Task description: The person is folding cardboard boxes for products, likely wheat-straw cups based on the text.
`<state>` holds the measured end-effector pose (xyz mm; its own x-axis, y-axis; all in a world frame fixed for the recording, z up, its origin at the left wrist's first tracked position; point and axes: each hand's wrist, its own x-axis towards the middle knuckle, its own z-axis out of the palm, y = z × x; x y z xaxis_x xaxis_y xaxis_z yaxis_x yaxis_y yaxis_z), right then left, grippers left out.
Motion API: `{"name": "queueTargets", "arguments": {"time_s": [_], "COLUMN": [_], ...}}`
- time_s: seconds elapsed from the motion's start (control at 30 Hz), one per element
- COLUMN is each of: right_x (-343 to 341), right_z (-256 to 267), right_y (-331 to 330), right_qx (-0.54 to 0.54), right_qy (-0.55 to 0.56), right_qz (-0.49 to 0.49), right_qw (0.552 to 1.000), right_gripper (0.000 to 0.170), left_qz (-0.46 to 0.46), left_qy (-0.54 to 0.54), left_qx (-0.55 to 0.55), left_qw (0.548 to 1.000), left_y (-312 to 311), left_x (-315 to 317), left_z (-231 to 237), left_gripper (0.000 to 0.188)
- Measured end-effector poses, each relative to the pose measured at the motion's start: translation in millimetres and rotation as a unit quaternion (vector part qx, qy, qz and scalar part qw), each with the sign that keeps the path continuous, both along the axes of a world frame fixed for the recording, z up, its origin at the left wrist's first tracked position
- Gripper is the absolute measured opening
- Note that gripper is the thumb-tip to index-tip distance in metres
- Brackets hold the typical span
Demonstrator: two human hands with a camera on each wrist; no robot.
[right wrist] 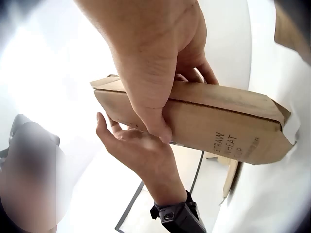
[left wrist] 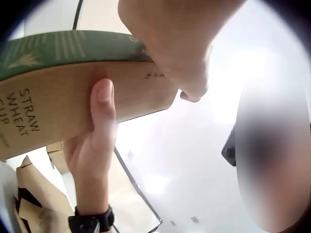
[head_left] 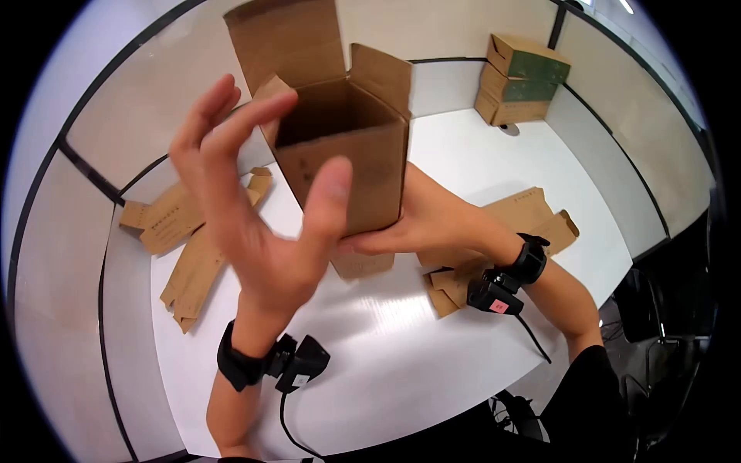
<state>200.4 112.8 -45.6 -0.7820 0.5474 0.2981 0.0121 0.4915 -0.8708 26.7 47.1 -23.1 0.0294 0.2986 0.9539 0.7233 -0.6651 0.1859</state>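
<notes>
While the right grip (head_left: 409, 224) clasps a brown cardboard box (head_left: 363, 170) from the side and below, its thumb lying flat on one panel, the left grip (head_left: 255, 247) is released, its fingers spread beside the box. The box is held above the white bench (head_left: 370, 393), its mouth uncovered and flaps raised. One panel reads "STRAW WHEAT CUP" (left wrist: 24, 111), with smaller print below that is too small to read. The adjoining green panel (left wrist: 53, 48) carries pale lines of unreadable text and a wheat-ear drawing; small characters near the box's end are illegible too.

Flattened cartons lie at left (head_left: 170, 220) and at right (head_left: 521, 212), some with a printed line too small to read. Near the far partition stands a stack of boxes (head_left: 513, 112), partly green. Each wrist wears a camera, one tagged white (head_left: 300, 380), the other pink (head_left: 499, 306).
</notes>
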Motion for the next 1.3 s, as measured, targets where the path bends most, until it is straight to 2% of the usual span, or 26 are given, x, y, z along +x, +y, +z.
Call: {"name": "queueTargets", "arguments": {"time_s": [0.07, 0.13, 0.17, 0.2, 0.23, 0.27, 0.33, 0.37, 0.47, 0.5, 0.57, 0.6, 0.63, 0.67, 0.7, 0.8, 0.87, 0.93, 0.97, 1.1, 1.3], "right_x": [-8.7, -19.3, -30.5, -31.9, -32.3, -32.3, -29.9, -27.2, -12.5, -13.2, -15.8, -16.6, -19.5, -23.7, -28.0, -29.9, -19.4, -19.3, -19.2, -20.6, -20.5], "right_z": [-4.5, -8.5, -11.4, -15.0, -19.1, -21.6, -8.1, 2.0, 8.1, 8.1, 6.6, 5.4, 0.7, -4.5, -10.0, -14.4, -12.7, -10.4, -9.4, -9.8, -11.8], "right_y": [6.2, 8.7, 10.2, 11.2, 11.5, 12.4, 16.2, 18.0, 21.7, 22.0, 22.2, 21.3, 22.1, 21.8, 22.0, 18.2, 17.1, 18.9, 19.9, 21.6, 20.2], "right_qx": [0.005, -0.012, -0.017, 0.036, 0.088, 0.142, 0.098, 0.142, 0.303, 0.317, 0.343, 0.345, 0.329, 0.302, 0.280, 0.218, 0.214, 0.269, 0.296, 0.291, 0.268], "right_qy": [0.006, -0.005, -0.014, 0.027, 0.068, 0.108, 0.243, 0.272, 0.196, 0.207, 0.226, 0.247, 0.292, 0.349, 0.401, 0.448, 0.385, 0.364, 0.354, 0.361, 0.362], "right_qz": [0.028, 0.024, 0.017, -0.008, -0.034, -0.061, -0.079, -0.066, -0.123, -0.115, -0.101, -0.100, -0.099, -0.094, -0.094, -0.071, -0.100, -0.117, -0.125, -0.132, -0.094], "right_qw": [1.000, 1.000, 1.000, 0.999, 0.993, 0.982, 0.962, 0.949, 0.924, 0.919, 0.906, 0.900, 0.893, 0.882, 0.867, 0.864, 0.892, 0.884, 0.878, 0.876, 0.888], "right_gripper": [0.092, 0.098, 0.101, 0.102, 0.104, 0.105, 0.111, 0.091, 0.062, 0.054, 0.040, 0.039, 0.038, 0.037, 0.036, 0.035, 0.033, 0.028, 0.026, 0.028, 0.026], "left_qz": [-0.066, -0.125, -0.107, -0.086, -0.107, -0.117, -0.139, -0.150, -0.160, -0.162, -0.213, -0.240, -0.203, -0.228, -0.215, -0.172, -0.167, -0.195, -0.178, -0.163, -0.135], "left_qy": [-0.173, -0.254, -0.222, -0.188, -0.203, -0.189, -0.161, -0.160, -0.172, -0.177, -0.179, -0.200, -0.127, -0.139, -0.128, -0.097, -0.107, -0.149, -0.135, -0.130, -0.090], "left_qx": [-0.083, -0.144, -0.135, -0.134, -0.176, -0.167, -0.150, -0.149, -0.148, -0.135, -0.075, -0.058, -0.077, -0.056, -0.057, -0.047, -0.046, -0.055, -0.053, -0.076, -0.054], "left_qw": [0.979, 0.948, 0.960, 0.969, 0.957, 0.961, 0.966, 0.964, 0.961, 0.961, 0.958, 0.948, 0.968, 0.962, 0.966, 0.979, 0.979, 0.968, 0.973, 0.975, 0.985], "left_y": [9.0, 17.0, 21.8, 24.1, 20.6, 21.2, 23.6, 23.7, 25.3, 25.0, 32.1, 30.6, 24.1, 24.4, 25.0, 33.1, 35.7, 36.0, 36.2, 32.0, 32.2], "left_x": [9.4, 7.7, -6.5, -10.6, -12.4, -13.3, -10.9, -7.5, -1.6, 0.8, 0.6, 3.9, -0.2, 2.0, 1.5, -4.8, -6.3, -3.9, -5.7, -2.9, -5.9], "left_z": [3.6, -2.5, -10.1, -13.4, -13.7, -15.3, -18.8, -18.2, -20.2, -21.2, -27.7, -25.2, -20.7, -20.3, -22.3, -30.4, -31.8, -32.3, -33.2, -30.6, -30.0], "left_gripper": [0.045, 0.041, 0.038, 0.036, 0.033, 0.032, 0.031, 0.030, 0.028, 0.030, 0.052, 0.061, 0.070, 0.066, 0.062, 0.054, 0.052, 0.049, 0.050, 0.054, 0.046]}}
